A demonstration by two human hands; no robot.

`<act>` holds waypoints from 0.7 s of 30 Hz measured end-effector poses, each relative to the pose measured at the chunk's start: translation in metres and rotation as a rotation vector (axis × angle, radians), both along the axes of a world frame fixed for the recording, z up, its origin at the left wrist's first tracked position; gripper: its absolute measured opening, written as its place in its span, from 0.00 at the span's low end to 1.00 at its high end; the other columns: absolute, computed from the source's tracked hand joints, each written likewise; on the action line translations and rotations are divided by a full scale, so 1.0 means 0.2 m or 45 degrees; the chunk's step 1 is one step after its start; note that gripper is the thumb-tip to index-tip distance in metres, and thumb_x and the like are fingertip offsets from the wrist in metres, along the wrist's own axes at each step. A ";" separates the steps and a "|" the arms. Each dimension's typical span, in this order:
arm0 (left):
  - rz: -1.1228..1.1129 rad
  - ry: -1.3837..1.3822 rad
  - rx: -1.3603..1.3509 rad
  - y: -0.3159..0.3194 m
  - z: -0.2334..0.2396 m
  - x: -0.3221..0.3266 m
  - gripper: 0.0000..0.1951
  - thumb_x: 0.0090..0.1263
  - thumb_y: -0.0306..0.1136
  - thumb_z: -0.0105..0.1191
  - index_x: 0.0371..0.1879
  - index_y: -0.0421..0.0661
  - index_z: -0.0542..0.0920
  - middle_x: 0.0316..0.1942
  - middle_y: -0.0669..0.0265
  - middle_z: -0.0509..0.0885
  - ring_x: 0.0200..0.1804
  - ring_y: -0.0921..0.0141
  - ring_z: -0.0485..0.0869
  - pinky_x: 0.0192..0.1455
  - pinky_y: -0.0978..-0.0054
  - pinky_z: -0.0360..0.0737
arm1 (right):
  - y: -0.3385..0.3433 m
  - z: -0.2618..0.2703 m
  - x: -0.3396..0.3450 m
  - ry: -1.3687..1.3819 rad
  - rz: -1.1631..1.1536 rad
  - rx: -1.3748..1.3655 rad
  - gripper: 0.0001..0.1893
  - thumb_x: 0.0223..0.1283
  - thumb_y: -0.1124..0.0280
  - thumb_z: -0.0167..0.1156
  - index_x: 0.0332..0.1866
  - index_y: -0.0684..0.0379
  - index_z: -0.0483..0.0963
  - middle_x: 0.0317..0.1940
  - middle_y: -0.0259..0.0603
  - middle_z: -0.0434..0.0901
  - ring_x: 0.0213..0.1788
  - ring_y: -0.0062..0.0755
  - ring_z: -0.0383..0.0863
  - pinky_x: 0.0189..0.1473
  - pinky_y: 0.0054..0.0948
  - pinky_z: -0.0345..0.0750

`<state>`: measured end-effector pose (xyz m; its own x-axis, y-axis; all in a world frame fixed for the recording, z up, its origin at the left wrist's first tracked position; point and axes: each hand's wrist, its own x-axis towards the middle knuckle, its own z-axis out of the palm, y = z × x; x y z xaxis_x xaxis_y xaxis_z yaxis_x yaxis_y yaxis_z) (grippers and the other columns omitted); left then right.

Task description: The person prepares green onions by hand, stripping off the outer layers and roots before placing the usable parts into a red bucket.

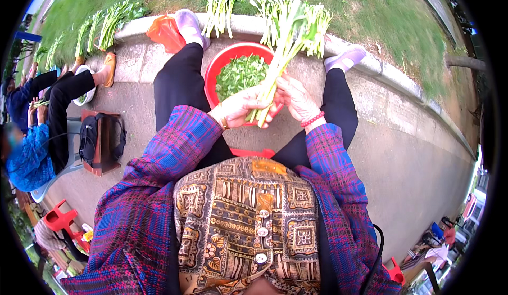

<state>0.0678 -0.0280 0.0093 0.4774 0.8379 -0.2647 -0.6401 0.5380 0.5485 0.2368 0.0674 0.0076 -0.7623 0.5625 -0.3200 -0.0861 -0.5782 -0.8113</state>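
My left hand (242, 106) is closed around the lower stalks of a bunch of pale green leafy vegetable stems (279, 62). Beside it, my right hand (295, 98) touches the same bunch from the right, its fingers against the stalks; whether it grips them is hard to see. The bunch slants up and away, its leafy tops over the kerb. Below my hands stands a red plastic basin (211, 66) between my feet, holding loose green leaves (242, 74). Part of the basin is hidden by my hands and the stems.
Bundles of stalks lean on the stone kerb (246, 23), including one bundle (219, 9) ahead. An orange-red plastic bag (166, 33) lies by my left shoe. To the left, a black backpack (93, 140) rests near a seated person (29, 156) handling stalks. Grass (369, 13) lies beyond.
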 end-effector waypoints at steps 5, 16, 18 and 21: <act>-0.131 -0.026 -0.116 -0.22 -0.05 0.01 0.21 0.68 0.32 0.53 0.59 0.47 0.69 0.41 0.65 0.81 0.37 0.69 0.83 0.40 0.70 0.82 | -0.19 0.01 -0.03 0.062 -0.014 -0.112 0.21 0.62 0.63 0.58 0.56 0.63 0.67 0.43 0.42 0.78 0.46 0.31 0.79 0.48 0.30 0.77; 0.097 -0.111 -0.118 -0.25 0.00 0.00 0.15 0.72 0.37 0.47 0.52 0.43 0.74 0.49 0.60 0.80 0.47 0.64 0.82 0.53 0.58 0.79 | -0.27 0.09 -0.10 -0.020 -0.239 0.177 0.14 0.61 0.66 0.59 0.46 0.63 0.69 0.34 0.41 0.80 0.36 0.25 0.79 0.41 0.24 0.77; 0.058 -0.110 -0.083 -0.26 0.01 0.00 0.15 0.72 0.39 0.46 0.52 0.43 0.74 0.48 0.59 0.81 0.46 0.63 0.83 0.53 0.59 0.79 | -0.27 0.08 -0.10 -0.046 -0.232 0.218 0.15 0.61 0.65 0.59 0.47 0.63 0.69 0.34 0.42 0.80 0.36 0.25 0.80 0.41 0.24 0.77; 0.042 -0.038 -0.029 -0.25 0.00 -0.02 0.17 0.72 0.42 0.47 0.52 0.43 0.74 0.47 0.57 0.81 0.44 0.63 0.83 0.51 0.62 0.80 | -0.28 0.08 -0.11 -0.061 -0.231 0.222 0.16 0.61 0.66 0.60 0.48 0.64 0.68 0.35 0.43 0.80 0.36 0.26 0.80 0.40 0.24 0.78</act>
<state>0.0639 -0.0789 0.0083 0.4578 0.8471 -0.2701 -0.6735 0.5287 0.5166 0.2139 0.0118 0.0238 -0.6301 0.7385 -0.2399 -0.1345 -0.4081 -0.9030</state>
